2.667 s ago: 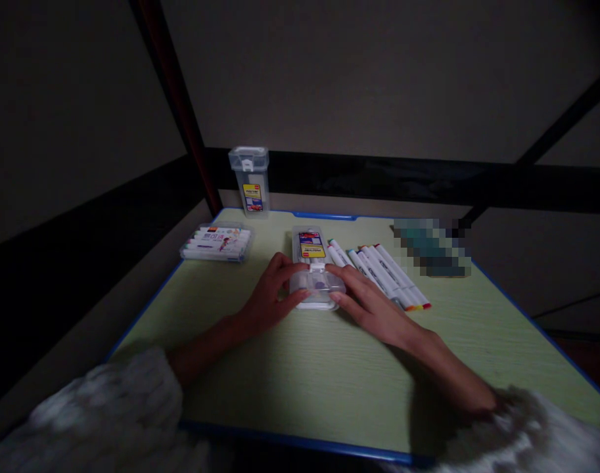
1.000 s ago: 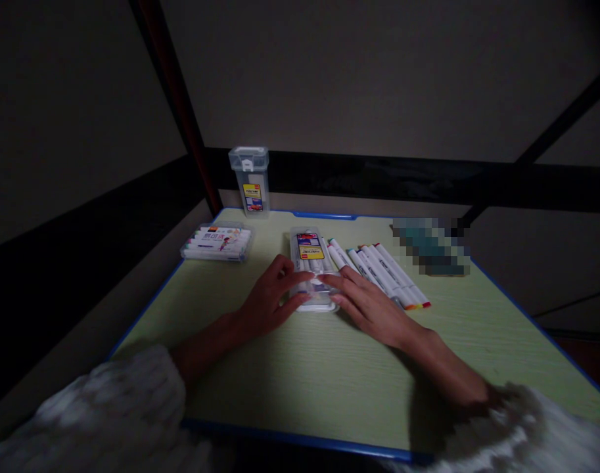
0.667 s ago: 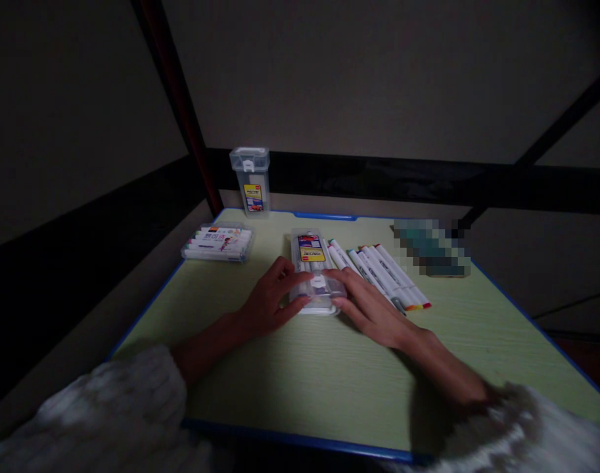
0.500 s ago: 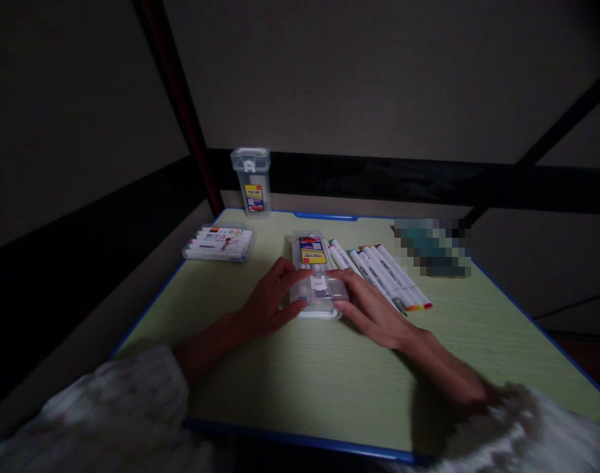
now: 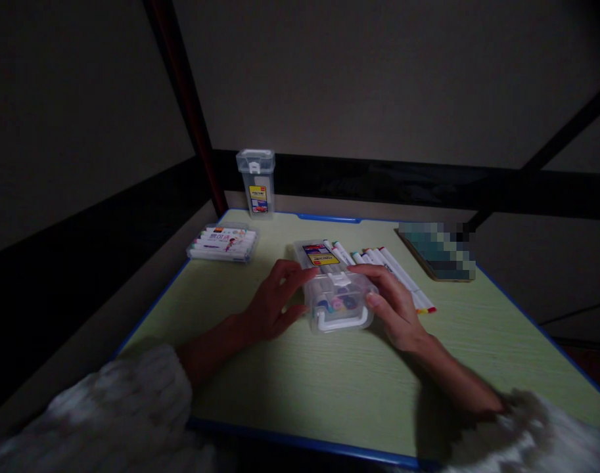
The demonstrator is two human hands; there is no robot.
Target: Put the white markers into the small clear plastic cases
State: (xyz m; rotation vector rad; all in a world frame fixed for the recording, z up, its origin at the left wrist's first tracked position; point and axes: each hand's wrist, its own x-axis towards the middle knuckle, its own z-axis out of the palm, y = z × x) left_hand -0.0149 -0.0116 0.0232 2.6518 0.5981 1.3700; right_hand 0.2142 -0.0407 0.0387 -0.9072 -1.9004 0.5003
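Observation:
A clear plastic marker case [image 5: 336, 299] lies at the middle of the table, its handled lid end toward me and slightly turned to the right. Coloured marker ends show through the lid. My right hand [image 5: 395, 305] grips the case's right side, thumb at the lid end and fingers over the top near the white latch. At the left side, my left hand [image 5: 275, 299] has its index fingertip on the top edge and its thumb low beside the lid, both curved around that corner. Several loose white markers [image 5: 393, 266] lie just beyond my right hand.
An upright clear marker case [image 5: 259, 187] stands at the table's back left corner. A flat pack of white markers [image 5: 224, 244] lies at the left edge. On the right lies a phone-like flat object [image 5: 438, 253], partly pixelated. Blue trim borders the pale green table [image 5: 280, 387].
The case's near end has swung right and tipped up, so its handle and the marker ends now show. My right hand moved right with it; my left hand shifted only slightly.

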